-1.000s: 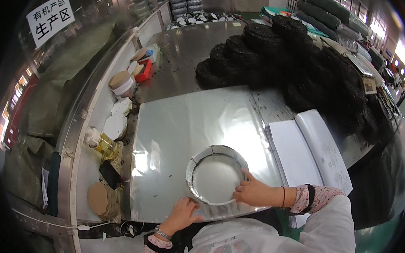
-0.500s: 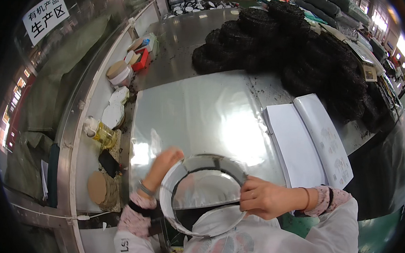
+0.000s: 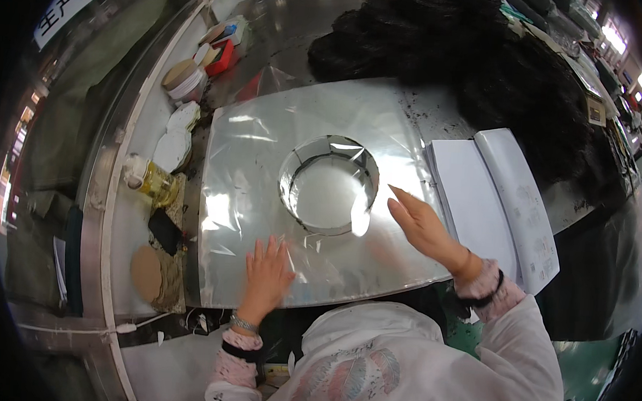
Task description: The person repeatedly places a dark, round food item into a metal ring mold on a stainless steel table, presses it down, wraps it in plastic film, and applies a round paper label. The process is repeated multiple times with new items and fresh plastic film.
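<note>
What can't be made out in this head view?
In the head view:
Left hand: palm hidden by its own back.
White sign: upper part cut off by the picture's edge.
Dark pile: separate pieces lost in blur and darkness.
Paper stack: print too small.

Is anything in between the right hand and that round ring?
Yes, it looks like clear plastic film lies over the ring, with bright glare at the ring's lower right edge. Nothing else visible stands between the right hand and the ring.
</note>
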Demonstrator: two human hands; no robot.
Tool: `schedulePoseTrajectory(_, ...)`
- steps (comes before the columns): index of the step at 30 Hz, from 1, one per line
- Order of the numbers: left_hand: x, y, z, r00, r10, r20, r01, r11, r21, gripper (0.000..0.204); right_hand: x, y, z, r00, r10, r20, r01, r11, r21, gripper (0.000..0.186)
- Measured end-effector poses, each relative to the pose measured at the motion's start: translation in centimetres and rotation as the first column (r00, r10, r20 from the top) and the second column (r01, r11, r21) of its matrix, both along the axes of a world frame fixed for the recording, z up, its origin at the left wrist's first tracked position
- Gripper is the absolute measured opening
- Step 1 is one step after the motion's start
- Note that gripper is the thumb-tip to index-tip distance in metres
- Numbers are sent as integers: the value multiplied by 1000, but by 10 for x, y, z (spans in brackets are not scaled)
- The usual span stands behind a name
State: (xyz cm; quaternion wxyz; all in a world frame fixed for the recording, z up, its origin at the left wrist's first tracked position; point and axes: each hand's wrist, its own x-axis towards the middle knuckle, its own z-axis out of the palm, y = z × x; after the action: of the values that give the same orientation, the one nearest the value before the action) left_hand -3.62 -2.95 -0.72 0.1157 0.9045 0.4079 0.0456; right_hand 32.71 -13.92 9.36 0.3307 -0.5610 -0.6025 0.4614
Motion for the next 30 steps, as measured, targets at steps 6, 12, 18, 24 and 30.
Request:
schedulePoseTrajectory(6, -27, -64, 24, 999, 25, 31, -12, 925, -379, 77, 37, -80, -103, 493, -20, 870, -126, 987, 94, 90)
schedulePoseTrajectory(12, -60, -36, 22, 983, -177, -56, 149, 932, -330, 60, 291, -4, -3, 249, -685, 685, 483, 700, 525, 59)
schedulePoseTrajectory(18, -25, -20, 55, 963, 234, 135, -80, 724, -685, 62, 476, -3, 80, -488, -402, 775, 533, 566, 629, 133)
schedulePoseTrajectory(24, 4, -32, 78, 905, 319, 282, -8, 675, -737, 60, 498, -11, 13, -547, -265, 794, 549, 602, 579, 136)
schedulePoseTrajectory(30, 22, -30, 106, 930, 318, 186, -80, 668, -740, 58, 540, -17, -19, -636, -404, 658, 392, 565, 726, 125)
